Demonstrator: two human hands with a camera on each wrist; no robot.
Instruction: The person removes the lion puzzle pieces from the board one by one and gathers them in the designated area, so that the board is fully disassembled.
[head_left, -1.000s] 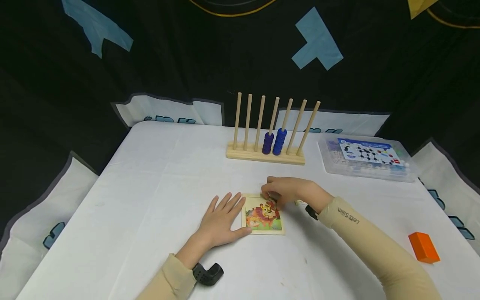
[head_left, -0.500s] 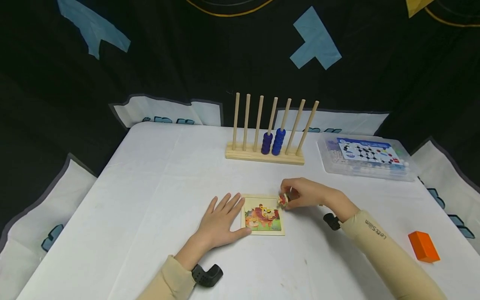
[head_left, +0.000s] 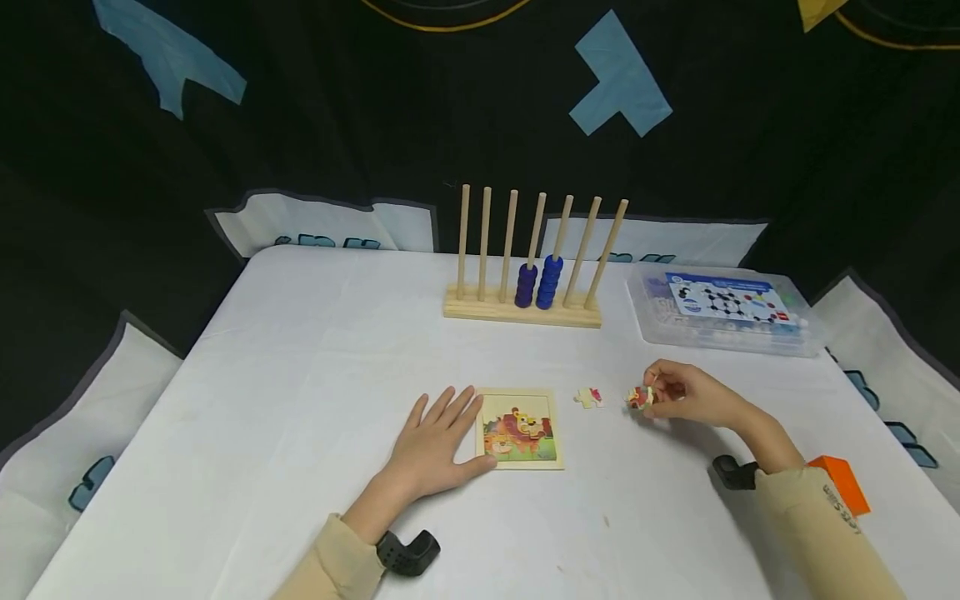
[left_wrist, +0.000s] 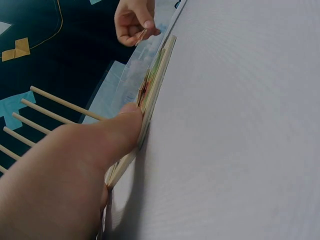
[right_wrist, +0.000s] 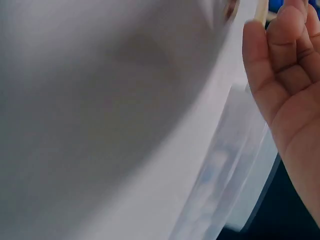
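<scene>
A square wooden jigsaw puzzle [head_left: 519, 428] with a light frame lies on the white table, its lower part showing an animal picture and its upper part bare wood. My left hand [head_left: 433, 450] rests with fingers spread along the puzzle's left side, the thumb on the frame's corner; the left wrist view shows that thumb [left_wrist: 112, 132] against the frame's edge. Off to the right, my right hand [head_left: 693, 396] pinches a small red and cream puzzle piece [head_left: 640, 398] between thumb and fingers. Another puzzle piece [head_left: 589, 397], cream with a pink patch, lies between puzzle and right hand.
Behind the puzzle stands a wooden peg counting rack [head_left: 521, 312] with blue and purple beads on two pegs. A clear plastic case [head_left: 720, 337] with a printed label sits at the back right. An orange block [head_left: 843, 483] is partly hidden by the right sleeve.
My right hand has moved right, away from the puzzle, carrying the puzzle piece. The loose piece on the table has come into full view. My left hand stays at the puzzle's side.
</scene>
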